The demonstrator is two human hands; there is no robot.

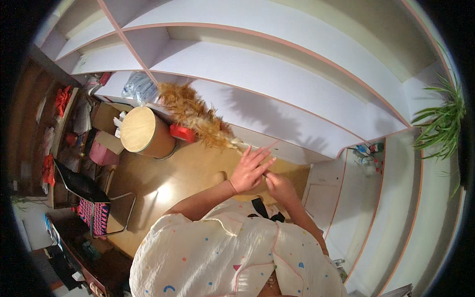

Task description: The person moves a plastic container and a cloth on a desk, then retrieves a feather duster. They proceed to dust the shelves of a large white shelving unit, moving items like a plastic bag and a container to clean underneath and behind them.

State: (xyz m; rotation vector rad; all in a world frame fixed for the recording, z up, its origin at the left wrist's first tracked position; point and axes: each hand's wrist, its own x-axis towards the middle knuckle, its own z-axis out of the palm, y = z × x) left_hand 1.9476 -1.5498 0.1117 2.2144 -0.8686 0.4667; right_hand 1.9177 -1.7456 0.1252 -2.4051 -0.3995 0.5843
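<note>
A feather duster point(196, 111) with brown plumes reaches up and to the left, in front of the lowest open shelf point(256, 107). The end of its handle is in my right hand point(282, 187), whose fingers are closed around it. My left hand point(250, 170) lies over the handle just beyond, fingers stretched out and spread, back of the hand upward. It hides the middle of the handle, so whether the palm touches it cannot be seen. The duster's shadow falls on the white shelf panel behind.
A round drum with a wooden lid point(138, 129) stands beside a red object point(182, 133). Clear plastic bags point(140, 87) sit on the shelf. To the left is a metal-framed chair point(92, 215). A green spider plant point(439, 115) hangs at right; bottles point(367, 159) occupy the corner shelf.
</note>
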